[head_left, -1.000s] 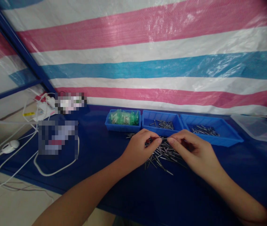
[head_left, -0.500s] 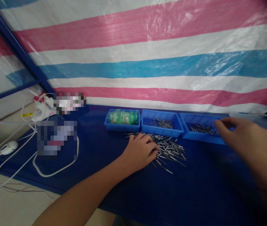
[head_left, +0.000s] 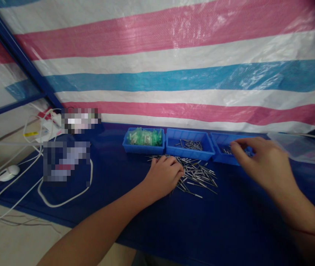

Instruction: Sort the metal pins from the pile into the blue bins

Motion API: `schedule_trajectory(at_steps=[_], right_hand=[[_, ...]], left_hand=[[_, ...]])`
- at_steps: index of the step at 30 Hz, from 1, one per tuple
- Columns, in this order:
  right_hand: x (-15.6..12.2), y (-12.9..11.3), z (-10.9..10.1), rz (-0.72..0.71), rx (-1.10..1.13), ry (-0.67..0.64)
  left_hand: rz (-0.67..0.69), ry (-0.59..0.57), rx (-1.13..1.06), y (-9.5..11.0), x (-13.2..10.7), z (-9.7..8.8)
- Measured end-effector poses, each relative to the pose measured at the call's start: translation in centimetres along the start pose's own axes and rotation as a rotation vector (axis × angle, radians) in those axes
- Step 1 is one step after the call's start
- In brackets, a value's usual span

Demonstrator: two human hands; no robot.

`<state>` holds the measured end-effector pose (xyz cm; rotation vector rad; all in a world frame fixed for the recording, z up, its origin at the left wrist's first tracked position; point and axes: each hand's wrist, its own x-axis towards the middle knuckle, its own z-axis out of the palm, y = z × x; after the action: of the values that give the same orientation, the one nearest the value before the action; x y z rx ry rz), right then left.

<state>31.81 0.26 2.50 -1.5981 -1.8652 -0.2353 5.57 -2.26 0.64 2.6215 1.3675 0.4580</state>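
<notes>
A loose pile of thin metal pins (head_left: pixel 199 176) lies on the blue cloth in front of three blue bins. My left hand (head_left: pixel 164 176) rests on the left edge of the pile with its fingers curled down onto the pins; what they grip is hidden. My right hand (head_left: pixel 260 162) hovers over the right bin (head_left: pixel 219 150), which has a few pins in it. Its thumb and forefinger are curved and slightly apart, and I see nothing between them. The middle bin (head_left: pixel 174 147) holds several pins. The left bin (head_left: pixel 143 149) holds green and clear plastic parts.
A clear plastic tray (head_left: pixel 301 149) sits at the far right. White cables (head_left: pixel 63 199), a white mouse (head_left: pixel 10 170) and a power strip (head_left: pixel 46 127) lie on the left of the blue table (head_left: pixel 202 229). A striped tarp hangs close behind the bins.
My right hand left the pile, swung right over the right bin, and has now drawn back a little to the left. My left hand settled lower onto the pile.
</notes>
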Motion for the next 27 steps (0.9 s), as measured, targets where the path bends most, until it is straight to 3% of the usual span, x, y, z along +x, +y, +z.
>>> schedule_trajectory(at_steps=[4,8,12,15,20,27], right_hand=[[-0.8,-2.7,1.0,-0.123,0.222,-0.092],[-2.1,-5.7,2.2,-0.247,0.41,-0.33],[-2.7,-6.9,2.9,-0.254,0.545,-0.412],[-2.6,-6.6,3.0,-0.202,0.628,-0.425],[-2.4,-6.0,2.9,0.027,0.701,-0.342],[-2.6,-6.5,2.7,0.222,0.904,-0.309]], left_hand=[[-0.015,0.088,-0.116,-0.3,0.5,0.1],[-0.014,0.214,-0.345,-0.2,0.9,-0.4],[-0.049,0.297,-0.524,0.5,0.8,-0.8],[-0.082,0.335,-0.571,0.7,0.7,-0.9],[-0.131,0.349,-0.592,0.2,0.9,-0.7],[0.001,0.208,-0.545,0.7,0.9,-0.6]])
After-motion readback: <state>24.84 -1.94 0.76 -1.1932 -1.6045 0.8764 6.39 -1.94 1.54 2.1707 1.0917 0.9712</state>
